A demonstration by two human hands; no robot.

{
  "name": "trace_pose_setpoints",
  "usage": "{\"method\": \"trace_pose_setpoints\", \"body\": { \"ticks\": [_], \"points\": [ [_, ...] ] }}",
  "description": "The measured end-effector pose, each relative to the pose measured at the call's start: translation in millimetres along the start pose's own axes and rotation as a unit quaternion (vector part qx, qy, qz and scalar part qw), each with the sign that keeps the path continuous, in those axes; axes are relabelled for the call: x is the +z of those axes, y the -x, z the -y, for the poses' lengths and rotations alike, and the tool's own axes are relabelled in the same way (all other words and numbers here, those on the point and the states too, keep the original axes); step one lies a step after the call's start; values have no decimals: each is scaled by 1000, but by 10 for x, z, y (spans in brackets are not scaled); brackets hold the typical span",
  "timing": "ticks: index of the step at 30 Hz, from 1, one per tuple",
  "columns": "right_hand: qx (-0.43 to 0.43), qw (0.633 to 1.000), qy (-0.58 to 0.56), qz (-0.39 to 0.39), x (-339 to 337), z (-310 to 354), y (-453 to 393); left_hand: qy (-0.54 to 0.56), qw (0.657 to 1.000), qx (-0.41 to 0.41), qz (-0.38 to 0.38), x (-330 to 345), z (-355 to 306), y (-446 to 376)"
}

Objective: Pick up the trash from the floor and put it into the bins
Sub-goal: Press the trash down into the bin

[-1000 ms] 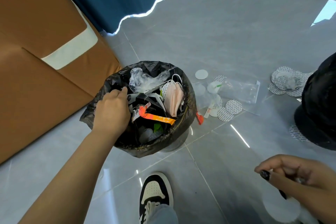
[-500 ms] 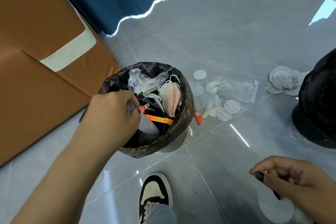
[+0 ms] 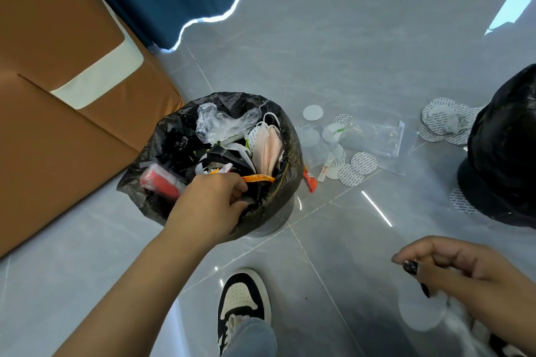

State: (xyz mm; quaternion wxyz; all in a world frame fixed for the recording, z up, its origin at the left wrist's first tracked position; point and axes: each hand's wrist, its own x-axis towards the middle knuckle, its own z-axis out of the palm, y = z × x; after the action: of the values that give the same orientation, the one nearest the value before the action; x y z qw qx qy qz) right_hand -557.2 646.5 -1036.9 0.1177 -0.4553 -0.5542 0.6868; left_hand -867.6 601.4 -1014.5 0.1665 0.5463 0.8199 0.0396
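Head view, read left to right. A brown sofa (image 3: pixel 58 124) occupies the left edge. Beside it stands the near bin (image 3: pixel 185 130), lined with a black bag and full to the rim: a red packet (image 3: pixel 159 181) at its left, clear film (image 3: pixel 220 123) at the back, a pink face mask (image 3: pixel 268 151) upright at the right, an orange strip (image 3: pixel 258 178) lying crosswise near the front. The left hand (image 3: pixel 208 206) rests over the front rim, fingers (image 3: pixel 236 187) curled inward among the contents; whether they grip anything cannot be told.

Right of the bin, loose trash remains on the floor (image 3: pixel 319 52): a small orange-red wrapper (image 3: pixel 309 180) touching the bin's bag, then round seal discs (image 3: pixel 352 171) and a clear plastic bag (image 3: pixel 374 136) whose long axis runs left to right. A second disc cluster (image 3: pixel 443 122) lies against the second bin (image 3: pixel 510 148) at the right edge.

The right hand (image 3: pixel 464 278), bottom right, has its fingers drawn together on a small dark item, with pale discs below it.

Judgement: the central litter lies just right of the left hand, beyond the rim, and forward and left of the right hand. The left hand is nearer.
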Motion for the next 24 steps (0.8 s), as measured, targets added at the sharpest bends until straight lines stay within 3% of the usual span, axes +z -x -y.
{"method": "trace_pose_setpoints", "body": {
  "ticks": [3,5,6,7,9,12,14,16,20,22,24],
  "points": [
    [11,998,-64,7,-58,-53,-29,-68,991,46,-102,33,-94,62],
    [-11,995,-101,16,-66,-85,-42,-30,971,142,-190,12,-226,138],
    [-23,993,-119,10,-65,-83,-50,29,964,177,-198,-2,-322,183],
    [-37,988,-149,29,-71,-73,-42,115,962,186,-162,4,-422,222],
    [-75,984,-149,55,-58,-13,-28,294,946,133,22,62,-627,303],
    [-126,980,-127,84,-62,45,-4,433,847,32,306,207,-856,406],
    [-144,980,-104,88,-73,65,26,491,781,-8,386,297,-905,459],
    [-153,979,-88,96,-58,70,59,523,771,-27,362,345,-903,474],
    [-176,979,-98,34,-17,45,40,541,809,-53,222,294,-882,421],
    [-184,975,-124,-17,-46,37,4,539,834,-33,110,185,-810,356],
    [-186,972,-132,-49,-82,43,-12,460,886,15,-59,67,-611,286]
  ]
}}
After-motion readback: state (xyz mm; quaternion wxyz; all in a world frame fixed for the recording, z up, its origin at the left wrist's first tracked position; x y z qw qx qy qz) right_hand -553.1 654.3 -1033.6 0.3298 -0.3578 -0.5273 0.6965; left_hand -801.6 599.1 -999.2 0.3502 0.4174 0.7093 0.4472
